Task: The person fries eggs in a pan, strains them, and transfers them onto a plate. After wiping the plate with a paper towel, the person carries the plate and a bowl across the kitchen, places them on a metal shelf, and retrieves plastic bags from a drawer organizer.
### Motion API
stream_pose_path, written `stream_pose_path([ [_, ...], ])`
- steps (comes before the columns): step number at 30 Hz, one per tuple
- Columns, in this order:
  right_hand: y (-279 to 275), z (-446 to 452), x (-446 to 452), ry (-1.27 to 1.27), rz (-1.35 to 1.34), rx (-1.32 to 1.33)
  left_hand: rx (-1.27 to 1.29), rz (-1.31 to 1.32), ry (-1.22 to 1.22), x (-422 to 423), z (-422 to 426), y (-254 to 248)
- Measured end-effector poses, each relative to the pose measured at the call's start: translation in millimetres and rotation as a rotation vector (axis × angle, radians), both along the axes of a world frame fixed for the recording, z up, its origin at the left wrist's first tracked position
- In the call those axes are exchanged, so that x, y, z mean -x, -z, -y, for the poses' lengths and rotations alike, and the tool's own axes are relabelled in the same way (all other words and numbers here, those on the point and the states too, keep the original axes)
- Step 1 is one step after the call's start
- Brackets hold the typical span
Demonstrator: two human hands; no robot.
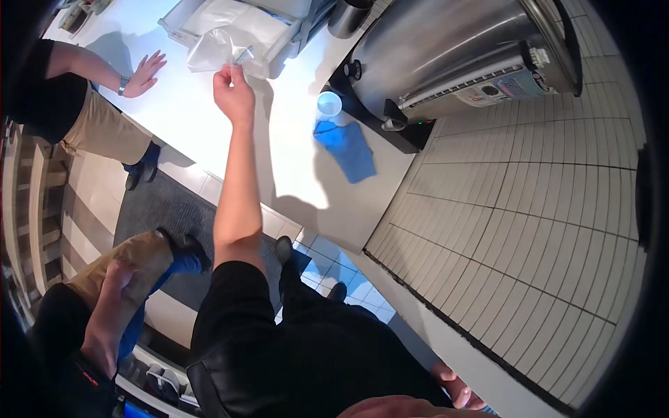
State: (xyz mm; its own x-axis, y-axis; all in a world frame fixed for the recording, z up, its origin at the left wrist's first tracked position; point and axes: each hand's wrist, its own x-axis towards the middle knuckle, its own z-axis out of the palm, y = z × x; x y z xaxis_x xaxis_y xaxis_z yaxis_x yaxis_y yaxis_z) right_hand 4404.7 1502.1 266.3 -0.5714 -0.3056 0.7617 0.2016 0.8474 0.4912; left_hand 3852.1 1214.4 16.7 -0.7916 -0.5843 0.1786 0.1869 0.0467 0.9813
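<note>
My left hand (233, 94) reaches far over the white counter (293, 160), thumb and fingers pinched at the edge of a clear plastic bag (209, 52). A small pale strip (244, 53) shows at the fingertips; whether it belongs to the bag I cannot tell. Just behind the bag stands a pale bin (182, 33) lined with white plastic. My right hand (458, 390) is low by my side at the lower right, partly hidden, with only some fingers showing. What it holds, if anything, cannot be made out.
A blue cloth (348, 150) and a small cup (329, 104) lie by a large steel urn (446, 49) along the tiled wall (516, 202). One person's hand (144, 75) rests on the counter at left. Another person (104, 313) is at lower left, beside a dark mat (160, 216).
</note>
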Motion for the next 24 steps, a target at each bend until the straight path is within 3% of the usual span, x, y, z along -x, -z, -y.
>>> stream_pose_path([
  [2, 0.4, -1.9, 0.2, -0.011, 0.002, 0.004, -0.080, 0.056, -0.081, 10.9, -20.0, -6.7],
  [5, 1.7, -4.9, -2.4, -0.040, 0.005, 0.011, 0.141, 0.106, -0.204, 31.3, -38.9, -31.9],
  [8, 2.0, -9.0, -8.0, -0.071, 0.005, 0.026, -0.147, 0.160, 0.068, 69.4, -40.0, -14.8],
  [14, 2.6, -19.1, -14.4, -0.120, 0.001, 0.035, -0.116, 0.141, 0.001, 1.0, -18.1, -49.5],
  [17, 3.4, -24.8, -17.6, -0.146, -0.004, 0.049, 0.190, 0.054, 0.029, -48.9, -22.8, -11.8],
  [19, 5.2, -28.8, -19.5, -0.173, -0.003, 0.052, 0.440, 0.216, 0.441, -93.0, -22.9, -10.7],
  [20, 5.4, -30.9, -20.9, -0.188, -0.004, 0.055, 0.529, 0.206, 0.493, -107.9, -22.1, -8.2],
  [24, 12.2, -43.1, -26.0, -0.257, 0.036, 0.033, 0.407, 0.171, 0.154, -103.4, 11.8, -22.3],
])
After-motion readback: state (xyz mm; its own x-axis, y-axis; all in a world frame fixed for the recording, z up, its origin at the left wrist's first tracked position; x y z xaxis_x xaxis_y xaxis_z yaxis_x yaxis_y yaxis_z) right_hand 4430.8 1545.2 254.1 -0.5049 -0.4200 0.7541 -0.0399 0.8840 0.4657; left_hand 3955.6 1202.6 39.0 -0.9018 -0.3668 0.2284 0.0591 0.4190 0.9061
